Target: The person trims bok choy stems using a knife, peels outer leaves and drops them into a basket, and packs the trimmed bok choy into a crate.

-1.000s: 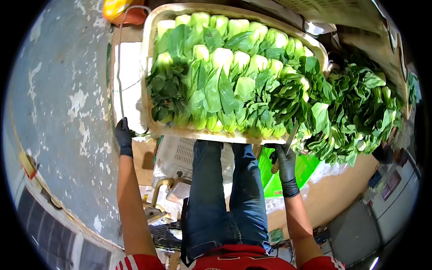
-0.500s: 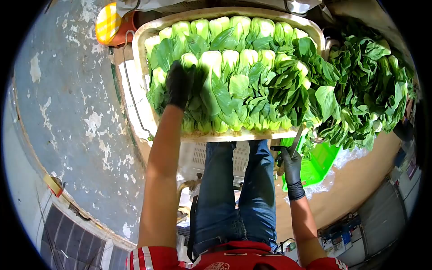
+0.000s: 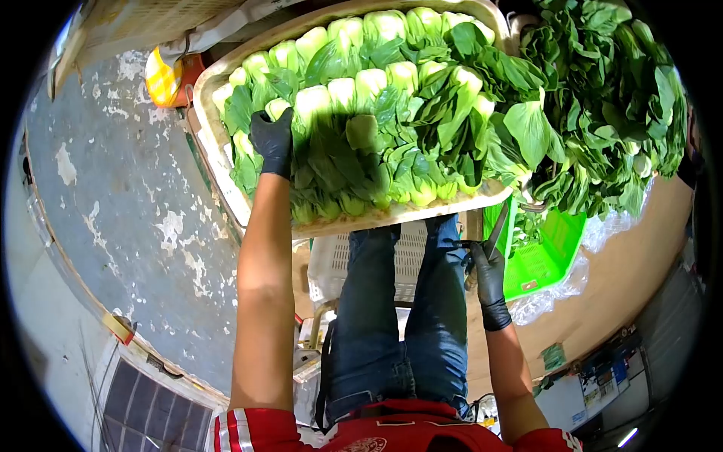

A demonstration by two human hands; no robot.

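A large pale tub holds rows of bok choy with white-green bases and dark leaves. My left hand, in a black glove, is closed around the base of one bok choy at the left of the middle row. Its lower part is hidden by the hand. At the tub's front right corner, my right hand, also black-gloved, grips a knife with the blade pointing up and away from me. The handle is mostly covered by the fingers.
A big heap of leafy bok choy lies right of the tub. Below it stands a bright green basket with trimmings, beside clear plastic. A grey perforated crate is under the tub. An orange container stands at the back left.
The view has shifted and tilted, so the tub sits further left and up. My left hand has closed on a bok choy base. The right hand keeps its hold on the knife.
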